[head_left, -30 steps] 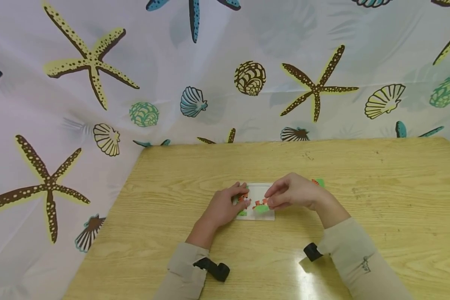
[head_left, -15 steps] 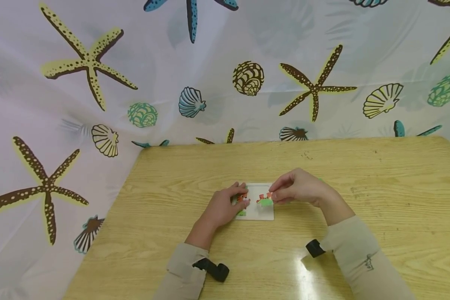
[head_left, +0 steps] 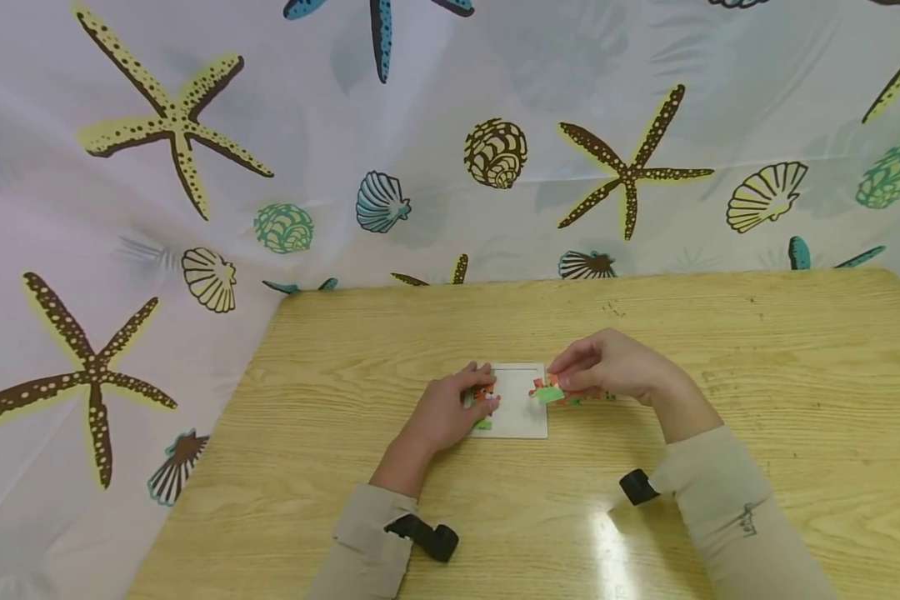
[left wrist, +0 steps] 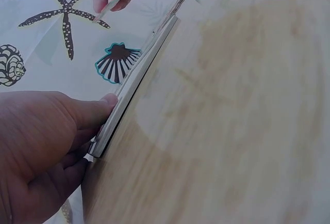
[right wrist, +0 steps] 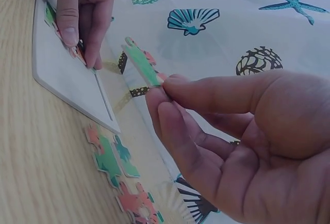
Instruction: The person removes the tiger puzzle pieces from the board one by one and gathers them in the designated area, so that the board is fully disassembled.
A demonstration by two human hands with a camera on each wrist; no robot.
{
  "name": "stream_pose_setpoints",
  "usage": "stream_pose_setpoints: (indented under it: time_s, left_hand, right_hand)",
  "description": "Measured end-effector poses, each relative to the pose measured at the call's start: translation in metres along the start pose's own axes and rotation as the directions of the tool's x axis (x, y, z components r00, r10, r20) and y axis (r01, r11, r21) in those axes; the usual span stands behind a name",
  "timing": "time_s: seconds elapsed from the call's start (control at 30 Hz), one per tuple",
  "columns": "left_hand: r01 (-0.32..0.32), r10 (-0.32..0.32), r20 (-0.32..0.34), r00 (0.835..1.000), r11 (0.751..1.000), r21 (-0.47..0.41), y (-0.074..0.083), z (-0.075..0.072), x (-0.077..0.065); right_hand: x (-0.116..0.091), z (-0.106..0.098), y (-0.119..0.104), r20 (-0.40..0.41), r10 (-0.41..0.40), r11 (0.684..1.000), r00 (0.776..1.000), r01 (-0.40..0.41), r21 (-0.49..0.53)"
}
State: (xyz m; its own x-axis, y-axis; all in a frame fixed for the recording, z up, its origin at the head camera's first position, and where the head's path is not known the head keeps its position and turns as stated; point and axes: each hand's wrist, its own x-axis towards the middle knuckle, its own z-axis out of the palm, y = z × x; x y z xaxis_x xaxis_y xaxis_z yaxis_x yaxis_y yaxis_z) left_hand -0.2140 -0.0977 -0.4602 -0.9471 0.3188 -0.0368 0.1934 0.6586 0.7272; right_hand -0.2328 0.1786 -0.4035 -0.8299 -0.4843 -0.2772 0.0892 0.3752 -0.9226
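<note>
Puzzle piece [head_left: 549, 392] is now farther from left fingers [head_left: 483, 410] holding tray [head_left: 513, 417], end pinched in right fingers [right wrist: 216, 91]; probably light, stiff, hold by edges.

Beige slvs [head_left: 746, 533], blk wrist cams [head_left: 441, 543], R-slv lettering [head_left: 747, 520]

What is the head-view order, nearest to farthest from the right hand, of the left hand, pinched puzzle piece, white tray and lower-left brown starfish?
1. Pinched puzzle piece: in the right hand.
2. White tray: left of the right hand.
3. Left hand: at the tray's left end.
4. Lower-left brown starfish: printed, far left.
</note>
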Motion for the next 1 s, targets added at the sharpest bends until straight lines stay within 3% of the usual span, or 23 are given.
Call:
stream_pose_setpoints:
  time_s: [0.4,1.0]
  left_hand:
    - [-0.003,0.003,-0.007,1.0,1.0,-0.001,-0.001,0.001,-0.001]
    - [-0.003,0.003,-0.014,1.0,1.0,-0.014,-0.001,0.001,-0.001]
  right_hand:
    - [-0.007,-0.016,0.003,-0.043,0.03,0.993,0.999,-0.025,0.112]
    - [-0.018,-0.033,0.008,-0.121,0.045,0.997,0.992,-0.037,0.061]
